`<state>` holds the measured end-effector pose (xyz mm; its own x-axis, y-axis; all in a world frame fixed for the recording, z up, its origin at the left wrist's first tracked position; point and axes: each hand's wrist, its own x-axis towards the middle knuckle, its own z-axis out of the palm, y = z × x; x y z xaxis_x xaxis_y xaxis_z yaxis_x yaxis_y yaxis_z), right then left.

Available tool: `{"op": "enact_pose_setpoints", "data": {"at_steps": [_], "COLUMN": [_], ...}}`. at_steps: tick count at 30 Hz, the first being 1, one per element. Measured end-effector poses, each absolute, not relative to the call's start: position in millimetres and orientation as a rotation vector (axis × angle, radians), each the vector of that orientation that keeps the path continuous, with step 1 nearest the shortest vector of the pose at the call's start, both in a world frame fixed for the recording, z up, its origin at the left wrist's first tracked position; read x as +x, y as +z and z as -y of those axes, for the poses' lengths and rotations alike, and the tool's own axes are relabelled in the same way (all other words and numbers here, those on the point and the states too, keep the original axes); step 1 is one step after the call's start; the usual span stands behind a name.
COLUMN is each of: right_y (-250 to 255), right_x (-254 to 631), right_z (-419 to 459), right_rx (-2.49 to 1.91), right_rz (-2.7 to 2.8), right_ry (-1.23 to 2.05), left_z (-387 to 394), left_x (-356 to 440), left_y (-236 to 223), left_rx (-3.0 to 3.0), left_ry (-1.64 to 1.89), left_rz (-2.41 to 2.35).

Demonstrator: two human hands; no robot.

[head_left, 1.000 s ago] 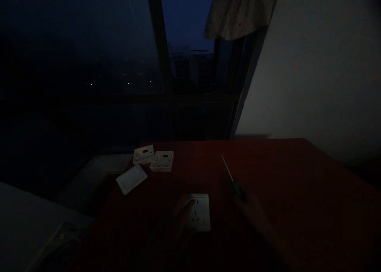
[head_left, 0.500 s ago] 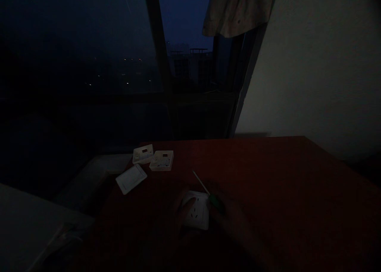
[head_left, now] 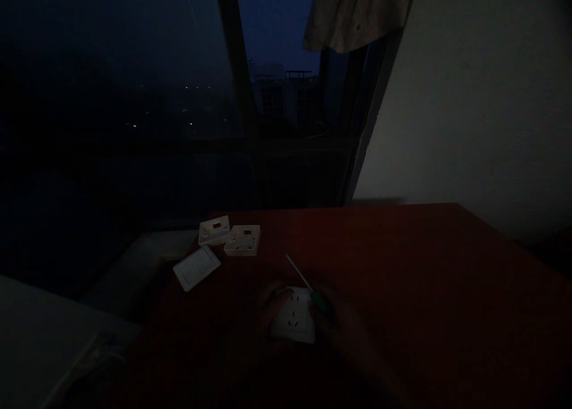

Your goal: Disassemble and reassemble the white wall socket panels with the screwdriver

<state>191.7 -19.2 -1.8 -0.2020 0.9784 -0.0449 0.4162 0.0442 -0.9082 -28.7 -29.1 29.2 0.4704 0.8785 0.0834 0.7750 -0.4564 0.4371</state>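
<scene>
Near the front of the table I have a white wall socket [head_left: 293, 321] with its slotted face toward me. My left hand [head_left: 270, 306] grips its left side, the thumb lying over the upper left of the face. A screwdriver [head_left: 320, 301] with a green handle is held in my right hand [head_left: 340, 321], its thin shaft pointing up and to the left, away from me. The right fingers also lie against the socket's right edge. Darkness hides most of both hands' outlines.
Two white open mounting boxes [head_left: 242, 241] [head_left: 214, 231] stand at the far left of the red-brown table [head_left: 379, 260]. In front of them lies a flat white plate [head_left: 197, 268]. A dark window is behind the table, and a pale wall [head_left: 465, 111] rises at the right.
My left thumb has shifted up across the socket's face, uncovering more slots. The socket has turned slightly, and the screwdriver has moved a little to the left.
</scene>
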Motion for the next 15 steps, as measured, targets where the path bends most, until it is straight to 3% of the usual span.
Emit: {"op": "enact_pose_setpoints", "data": {"at_steps": [15], "right_y": [-3], "right_x": [196], "right_z": [17], "right_rx": [-1.452], "right_rz": [1.608], "right_ry": [1.13], "left_z": [27], "left_x": [-16], "left_y": [5], "left_rx": [2.288], "left_ry": [0.493], "left_rz": [-1.431]}}
